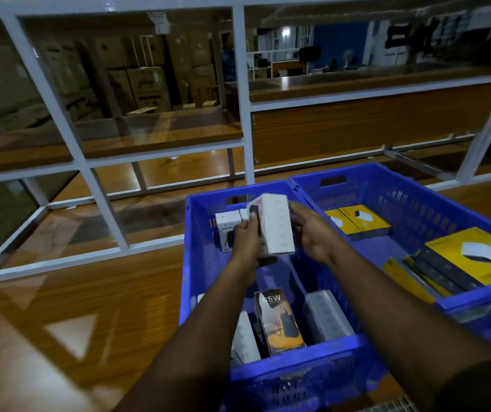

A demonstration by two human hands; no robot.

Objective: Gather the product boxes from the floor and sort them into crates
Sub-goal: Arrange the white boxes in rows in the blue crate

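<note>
Two blue crates stand side by side on the wooden floor. Over the left crate (190, 257) my left hand (245, 236) grips a white product box (277, 224) upright by its left edge. My right hand (312, 230) is at the box's right side with its fingers loosely curved; whether it touches the box is unclear. In the left crate stand a white "Halley" box (224, 233), a dark "65W" box (280, 322) and other white boxes (327, 316). The right crate (476, 304) holds yellow-and-black boxes (476, 254) and two smaller yellow ones (357, 218).
A white metal frame with glass panels (247, 93) runs behind the crates. The glossy wooden floor (74, 307) spreads to the left. Stacked cardboard cartons (146, 84) show through the glass.
</note>
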